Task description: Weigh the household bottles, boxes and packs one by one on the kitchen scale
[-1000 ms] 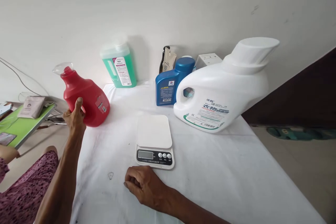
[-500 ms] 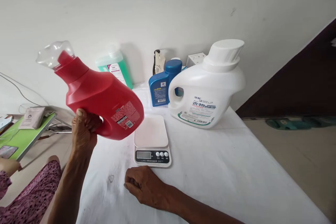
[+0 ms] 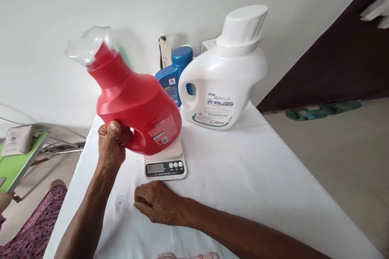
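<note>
My left hand (image 3: 112,141) grips a red detergent bottle (image 3: 139,109) by its handle. The bottle leans to the left, and a clear plastic cap (image 3: 91,44) sits over its red spout. Its lower end covers much of the white kitchen scale (image 3: 165,170); whether the two touch, I cannot tell. The scale's display shows no digits I can read. My right hand (image 3: 156,202) rests on the white cloth just in front of the scale, its fingers curled in with nothing seen in them.
Behind the scale stand a large white jug (image 3: 225,77), a blue bottle (image 3: 179,66) and a pale tube (image 3: 165,52), near the wall. A pink object (image 3: 188,255) shows at the bottom edge. Left of the table are a green folding table (image 3: 27,166) and a seated person's patterned clothing (image 3: 38,222).
My left hand has brought the red bottle rightward, more over the scale, hiding the green bottle almost entirely. The view has shifted, and the pink object has come into sight. My right hand stays by the scale.
</note>
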### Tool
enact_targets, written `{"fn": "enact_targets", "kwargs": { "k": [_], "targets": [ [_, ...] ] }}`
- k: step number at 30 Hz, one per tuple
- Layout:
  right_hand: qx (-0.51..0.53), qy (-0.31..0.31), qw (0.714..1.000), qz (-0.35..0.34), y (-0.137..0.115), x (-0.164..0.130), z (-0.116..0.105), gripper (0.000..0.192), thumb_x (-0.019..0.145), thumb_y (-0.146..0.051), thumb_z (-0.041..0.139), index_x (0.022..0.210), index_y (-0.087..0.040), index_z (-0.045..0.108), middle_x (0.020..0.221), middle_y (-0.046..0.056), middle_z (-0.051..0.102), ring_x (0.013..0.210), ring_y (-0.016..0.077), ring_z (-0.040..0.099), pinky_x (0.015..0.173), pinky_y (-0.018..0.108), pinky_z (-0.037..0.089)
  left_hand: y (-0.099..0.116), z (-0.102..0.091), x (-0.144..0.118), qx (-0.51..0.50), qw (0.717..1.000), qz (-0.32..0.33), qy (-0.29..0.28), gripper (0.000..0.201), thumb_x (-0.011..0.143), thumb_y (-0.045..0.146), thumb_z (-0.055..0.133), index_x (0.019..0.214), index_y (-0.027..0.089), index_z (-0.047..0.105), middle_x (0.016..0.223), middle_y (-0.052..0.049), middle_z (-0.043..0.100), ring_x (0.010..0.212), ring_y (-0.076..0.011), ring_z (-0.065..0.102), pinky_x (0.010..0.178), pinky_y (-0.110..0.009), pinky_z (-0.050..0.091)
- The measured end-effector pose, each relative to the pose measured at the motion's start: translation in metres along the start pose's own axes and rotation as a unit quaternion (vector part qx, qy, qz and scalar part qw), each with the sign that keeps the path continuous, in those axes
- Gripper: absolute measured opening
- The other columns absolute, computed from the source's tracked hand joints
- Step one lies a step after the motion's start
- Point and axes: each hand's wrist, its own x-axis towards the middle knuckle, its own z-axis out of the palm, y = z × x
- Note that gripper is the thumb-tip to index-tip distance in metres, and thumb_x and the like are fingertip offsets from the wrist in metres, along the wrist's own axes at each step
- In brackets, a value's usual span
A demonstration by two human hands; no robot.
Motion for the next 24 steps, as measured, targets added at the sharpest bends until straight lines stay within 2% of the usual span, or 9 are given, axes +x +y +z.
{"fn": "enact_targets", "kwargs": {
  "k": [7, 13, 19, 22, 24],
  "targets": [
    [0.014, 0.005, 1.0, -0.001, 0.001, 0.0, 0.002, 0.014, 0.087, -0.015, 0.063, 0.077, -0.019, 0.054, 0.075, 0.0, 0.067, 0.065, 0.0121, 0.055, 0.062, 0.022, 0.038, -0.005, 0.005, -0.007, 0.031, 0.999, 0.01, -0.023, 0.08, 0.058, 0.066, 0.089, 0.044, 0.017, 0.028, 0.042, 0.008, 0.019, 0.038, -0.0023, 0.02, 0.038, -0.021, 0.015],
    [0.029, 0.008, 1.0, 0.005, 0.0, -0.001, 0.0, 0.014, 0.088, -0.016, 0.064, 0.077, -0.019, 0.055, 0.075, 0.0, 0.067, 0.065, 0.0125, 0.056, 0.063, 0.023, 0.039, -0.008, -0.002, -0.002, 0.043, 0.998, 0.036, -0.015, 0.079, 0.056, 0.066, 0.09, 0.045, 0.018, 0.028, 0.041, 0.008, 0.019, 0.038, -0.0018, 0.017, 0.037, -0.021, 0.012],
    [0.056, 0.011, 0.998, 0.009, -0.001, -0.001, 0.0, 0.018, 0.087, -0.014, 0.063, 0.075, -0.02, 0.051, 0.072, -0.001, 0.064, 0.063, 0.0112, 0.054, 0.062, 0.021, 0.038, -0.014, -0.011, 0.008, 0.046, 0.997, 0.043, -0.038, 0.082, 0.057, 0.07, 0.088, 0.045, 0.019, 0.025, 0.042, 0.008, 0.017, 0.039, -0.0017, 0.015, 0.038, -0.022, 0.011],
    [0.074, 0.017, 0.997, 0.011, -0.002, -0.001, 0.0, 0.019, 0.087, -0.013, 0.062, 0.074, -0.02, 0.049, 0.071, -0.002, 0.062, 0.063, 0.0105, 0.053, 0.061, 0.021, 0.037, -0.016, -0.02, 0.011, 0.061, 0.995, 0.055, -0.058, 0.075, 0.063, 0.069, 0.086, 0.047, 0.018, 0.032, 0.044, 0.007, 0.022, 0.04, -0.0027, 0.019, 0.039, -0.022, 0.016],
    [0.084, 0.021, 0.996, 0.012, -0.003, -0.002, -0.001, 0.02, 0.085, -0.011, 0.063, 0.074, -0.02, 0.049, 0.071, -0.002, 0.061, 0.062, 0.0101, 0.052, 0.061, 0.021, 0.037, -0.017, -0.028, 0.014, 0.078, 0.992, 0.065, -0.069, 0.069, 0.068, 0.069, 0.083, 0.049, 0.018, 0.04, 0.045, 0.005, 0.031, 0.041, -0.0055, 0.028, 0.041, -0.023, 0.025]
  ]
}}
